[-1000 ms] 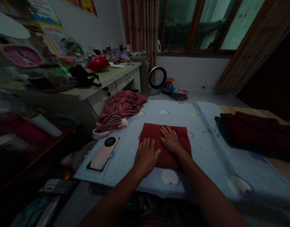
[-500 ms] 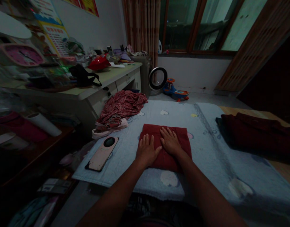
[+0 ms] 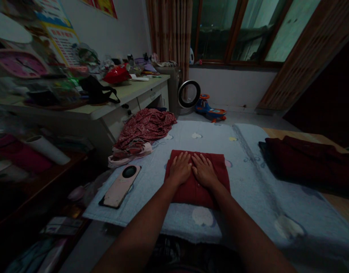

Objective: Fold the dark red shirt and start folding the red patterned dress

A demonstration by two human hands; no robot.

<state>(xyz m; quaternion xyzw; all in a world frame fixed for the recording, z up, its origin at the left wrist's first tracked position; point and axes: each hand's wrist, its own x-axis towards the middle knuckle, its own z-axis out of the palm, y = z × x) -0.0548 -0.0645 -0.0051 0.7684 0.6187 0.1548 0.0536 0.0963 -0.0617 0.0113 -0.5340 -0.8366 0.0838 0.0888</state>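
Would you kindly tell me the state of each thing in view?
Red garment: folded flat
Left hand: palm down on red garment
Right hand: palm down on red garment
Phone: lying camera side up
Patterned cloth: crumpled
Dark red garment: folded
Blue cover: spread out
Round door: open
Curtains: parted

Home rm w/ curtains (image 3: 170,34) (& ride-on toy (image 3: 208,110)).

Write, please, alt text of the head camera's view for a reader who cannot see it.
A person's left hand and right hand rest flat on a folded red garment on a pale blue cloth. A pink phone lies to its left, near a heap of patterned red fabric; dark red clothing lies at the right.
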